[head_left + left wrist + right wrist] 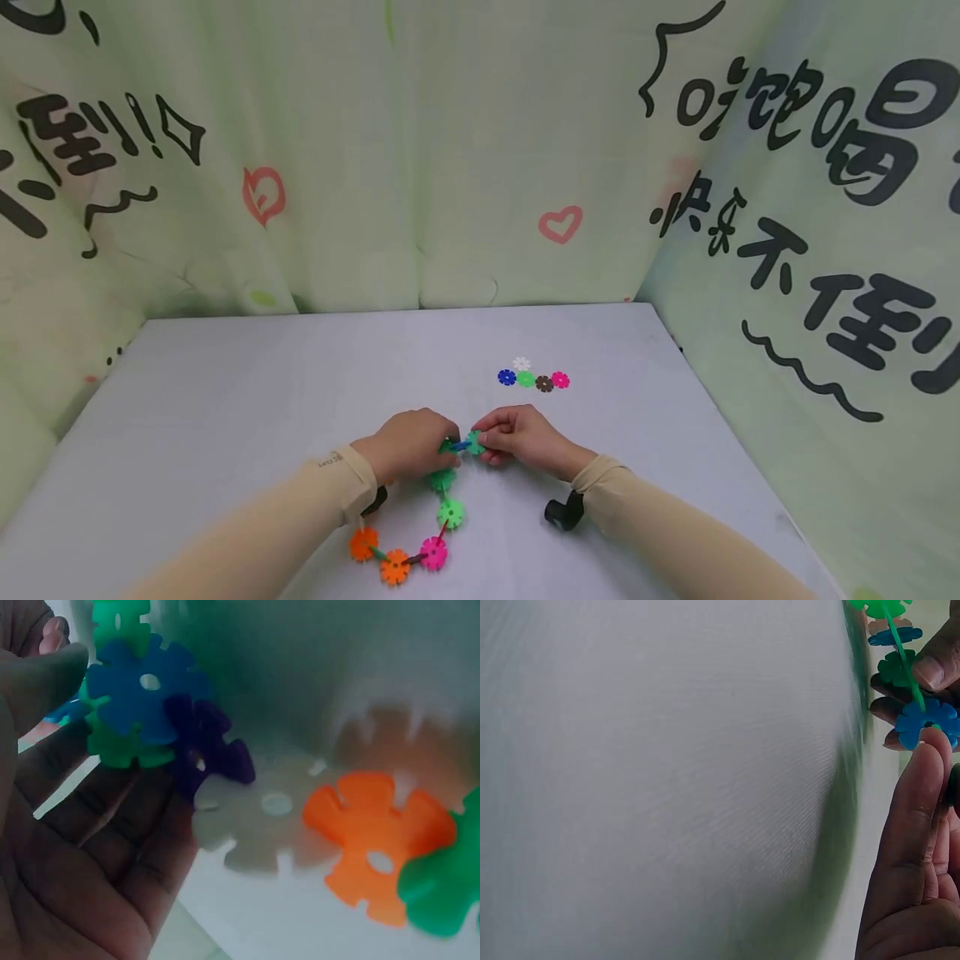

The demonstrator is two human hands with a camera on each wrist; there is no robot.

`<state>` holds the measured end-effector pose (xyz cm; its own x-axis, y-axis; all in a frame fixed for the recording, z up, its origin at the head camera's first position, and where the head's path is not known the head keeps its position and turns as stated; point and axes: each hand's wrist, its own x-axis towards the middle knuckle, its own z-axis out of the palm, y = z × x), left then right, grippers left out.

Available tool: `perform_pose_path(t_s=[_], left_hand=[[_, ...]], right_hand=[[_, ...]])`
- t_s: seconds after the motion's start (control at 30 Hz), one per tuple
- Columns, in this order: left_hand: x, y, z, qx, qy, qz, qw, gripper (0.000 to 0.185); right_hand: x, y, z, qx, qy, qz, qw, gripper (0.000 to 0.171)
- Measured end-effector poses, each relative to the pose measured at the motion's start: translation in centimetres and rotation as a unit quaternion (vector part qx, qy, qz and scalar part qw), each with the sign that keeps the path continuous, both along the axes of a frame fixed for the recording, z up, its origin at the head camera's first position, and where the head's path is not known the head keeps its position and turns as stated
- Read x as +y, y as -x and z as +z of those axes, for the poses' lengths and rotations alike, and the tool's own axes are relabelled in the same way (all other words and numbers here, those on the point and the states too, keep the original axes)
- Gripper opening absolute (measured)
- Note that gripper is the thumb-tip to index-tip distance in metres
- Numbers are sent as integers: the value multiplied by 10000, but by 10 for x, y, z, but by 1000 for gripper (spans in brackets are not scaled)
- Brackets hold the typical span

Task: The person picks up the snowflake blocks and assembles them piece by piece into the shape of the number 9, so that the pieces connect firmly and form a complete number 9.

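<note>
A chain of interlocked flower-shaped plastic discs runs from between the hands down toward me, with orange discs (394,569), a pink disc (433,553) and green discs (450,512). My left hand (408,446) grips the chain near its upper end. In the left wrist view, a blue disc (146,690) lies at the thumb and fingers, linked to a purple disc (206,742), a whitish disc (255,825) and an orange disc (375,840). Between thumb and fingers, my right hand (528,437) pinches a green disc (476,442) beside a blue disc (922,724).
Several loose discs lie farther back on the white table (300,375): a blue disc (507,377), a white disc (521,363), a green disc (526,379), a brown disc (544,383) and a pink disc (560,380). A printed curtain (420,167) surrounds the table's back and sides.
</note>
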<state>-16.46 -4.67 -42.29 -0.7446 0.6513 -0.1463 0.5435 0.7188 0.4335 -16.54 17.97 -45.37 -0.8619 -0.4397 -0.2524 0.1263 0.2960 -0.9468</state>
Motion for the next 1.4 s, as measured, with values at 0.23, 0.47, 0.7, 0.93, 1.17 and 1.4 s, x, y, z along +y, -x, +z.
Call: perform_pose_path(t_s=[0.23,0.47,0.7,0.93,1.17,1.4], left_hand=[[1,2,-8,8,-332,-15,9994,14],[-1,2,-10,97,-514,34,9986,16],[-2,0,-12,52,-502,109,9987,19],[-2,-2,-12,57,-579,111,9982,18],[-5,-2,-13,72,-637,101,9979,18],[-4,-4,-14,46,-791,88,9968,16]], right_hand=[[0,-1,2,-45,25,2,10000,21],[16,3,4,70,-290,169,9994,24],[55,22,9,851,-1381,-252,9864,24],[99,42,7,1520,-2640,-1062,9465,28],[113,60,0,1541,-3139,-1208,9291,41],[119,74,-7,1584,-3421,-1124,9194,44]])
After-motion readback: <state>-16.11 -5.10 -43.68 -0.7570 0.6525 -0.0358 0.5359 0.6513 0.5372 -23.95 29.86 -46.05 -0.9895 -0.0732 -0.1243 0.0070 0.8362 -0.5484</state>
